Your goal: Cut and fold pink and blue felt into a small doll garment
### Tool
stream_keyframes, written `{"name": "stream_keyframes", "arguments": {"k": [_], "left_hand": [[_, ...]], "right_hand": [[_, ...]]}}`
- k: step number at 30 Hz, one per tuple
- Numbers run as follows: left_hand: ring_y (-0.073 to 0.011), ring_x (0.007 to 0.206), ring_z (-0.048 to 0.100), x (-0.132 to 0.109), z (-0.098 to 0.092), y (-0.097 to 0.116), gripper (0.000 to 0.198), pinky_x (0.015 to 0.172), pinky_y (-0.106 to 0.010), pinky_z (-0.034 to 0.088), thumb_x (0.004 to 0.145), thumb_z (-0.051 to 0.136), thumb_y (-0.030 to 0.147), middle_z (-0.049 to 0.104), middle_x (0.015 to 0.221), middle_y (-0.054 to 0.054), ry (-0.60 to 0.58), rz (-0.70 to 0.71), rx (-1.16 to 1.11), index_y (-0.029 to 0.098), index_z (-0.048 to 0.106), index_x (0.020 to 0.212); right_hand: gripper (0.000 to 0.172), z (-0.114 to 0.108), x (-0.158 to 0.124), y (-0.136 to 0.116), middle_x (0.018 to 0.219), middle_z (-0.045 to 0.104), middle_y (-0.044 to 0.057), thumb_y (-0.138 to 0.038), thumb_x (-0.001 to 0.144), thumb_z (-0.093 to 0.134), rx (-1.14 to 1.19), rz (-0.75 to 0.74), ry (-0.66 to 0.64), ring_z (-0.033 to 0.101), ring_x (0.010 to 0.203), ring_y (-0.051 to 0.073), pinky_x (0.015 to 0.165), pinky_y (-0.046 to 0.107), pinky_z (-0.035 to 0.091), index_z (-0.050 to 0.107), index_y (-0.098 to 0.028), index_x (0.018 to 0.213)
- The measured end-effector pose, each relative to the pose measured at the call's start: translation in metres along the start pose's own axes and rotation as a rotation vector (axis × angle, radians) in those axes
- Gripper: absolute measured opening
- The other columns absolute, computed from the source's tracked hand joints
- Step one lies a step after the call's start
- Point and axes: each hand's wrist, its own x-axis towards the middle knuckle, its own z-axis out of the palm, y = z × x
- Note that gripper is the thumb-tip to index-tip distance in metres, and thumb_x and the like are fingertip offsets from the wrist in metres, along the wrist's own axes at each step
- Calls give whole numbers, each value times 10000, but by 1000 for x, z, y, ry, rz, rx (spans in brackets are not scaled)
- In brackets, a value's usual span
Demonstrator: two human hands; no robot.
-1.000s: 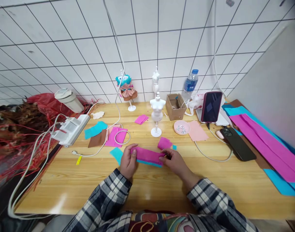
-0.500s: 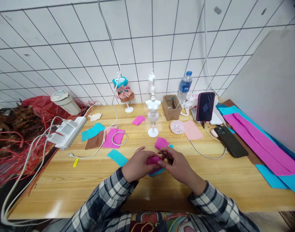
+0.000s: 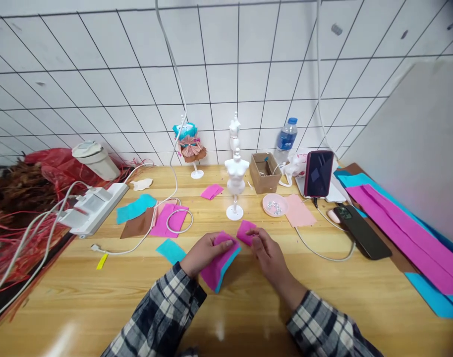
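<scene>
My left hand (image 3: 207,254) is closed on a folded fabric piece (image 3: 216,265), bright pink with a blue layer along its edge. The thumb presses on its upper side and the lower part hangs free. My right hand (image 3: 268,255) has its fingers curled over the right edge of a small pink fabric piece (image 3: 245,232) on the table. Whether it grips that piece or still holds a dark tool in the palm is hidden. Just beyond the hands stands a small white mannequin (image 3: 236,173). Left of my left hand lies a blue fabric piece (image 3: 170,251).
A pink dish of shiny beads (image 3: 274,205), a cardboard box (image 3: 265,173) and a water bottle (image 3: 286,139) stand behind. Phones (image 3: 362,232) and long fabric strips (image 3: 405,233) lie right. A power strip (image 3: 98,210), cables and a dressed mannequin (image 3: 191,144) are left.
My hands have moved apart. The pink and blue fabric, bunched between both hands before, now hangs unfolded from my left hand. The dark tool in my right hand no longer shows.
</scene>
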Motion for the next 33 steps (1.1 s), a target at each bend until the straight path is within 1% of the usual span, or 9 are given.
{"name": "stream_keyframes", "arguments": {"k": [1, 3, 8, 11, 15, 20, 26, 31, 33], "left_hand": [[-111, 609, 526, 2, -4, -4, 364, 588, -217, 394, 765, 702, 489, 648, 693, 2, 5, 10, -5, 129, 674, 811], [-114, 620, 522, 5, -8, -10, 356, 583, -217, 391, 774, 700, 476, 647, 700, -6, 3, 11, 7, 122, 677, 804], [-119, 619, 534, 7, -9, -12, 343, 591, -223, 405, 707, 766, 438, 654, 688, -9, 81, 5, -4, 117, 679, 793], [-129, 614, 557, 9, -11, -10, 349, 593, -232, 413, 693, 771, 443, 677, 699, -25, 66, -11, 30, 111, 706, 779], [-140, 620, 574, 10, -13, -11, 338, 584, -236, 417, 706, 756, 450, 697, 719, -36, 48, -7, 55, 122, 730, 781], [-164, 686, 620, 9, -13, -12, 359, 663, -262, 457, 705, 763, 444, 732, 798, -66, 37, -9, -18, 114, 735, 845], [-179, 775, 646, 9, -11, -9, 302, 739, -274, 472, 754, 732, 416, 751, 884, -74, -33, 46, 53, 136, 753, 867], [-176, 730, 633, 10, -10, -9, 314, 685, -267, 470, 742, 734, 430, 733, 810, -64, -11, 65, 124, 126, 744, 821], [-180, 748, 638, 10, -9, -8, 311, 703, -273, 476, 743, 732, 427, 735, 829, -65, -26, 66, 121, 129, 746, 834]], "right_hand": [[389, 2, 2, 4, 566, 452, -60, -512, 969, 335, -14, 3, -13, 452, 514, 131, 526, 249, 369, 543, -193, 1051], [384, 8, 2, 10, 568, 427, -64, -507, 983, 284, -53, 6, -43, 447, 514, 135, 524, 251, 357, 516, -202, 1010], [322, 12, -1, 14, 651, 524, -31, -470, 986, 314, -185, -25, -43, 525, 610, 155, 596, 263, 389, 505, -218, 933], [279, 9, -3, 12, 720, 585, -10, -452, 969, 379, -258, -59, -80, 555, 657, 161, 618, 261, 391, 530, -221, 925], [293, 8, -4, 12, 688, 586, -18, -473, 960, 387, -253, -19, -88, 556, 618, 159, 585, 254, 378, 536, -223, 925], [320, 7, -4, 11, 614, 540, -33, -490, 959, 379, -260, 11, -93, 544, 582, 156, 571, 254, 362, 537, -221, 887], [323, 6, -4, 8, 590, 552, -31, -493, 952, 397, -243, 15, -124, 533, 549, 146, 539, 247, 341, 547, -222, 861], [316, 6, -5, 9, 557, 542, -38, -495, 943, 415, -219, 28, -139, 516, 521, 143, 519, 245, 337, 547, -230, 832], [317, 5, -5, 11, 557, 547, -35, -498, 943, 415, -216, 31, -133, 519, 525, 147, 525, 247, 344, 542, -232, 824]]}}
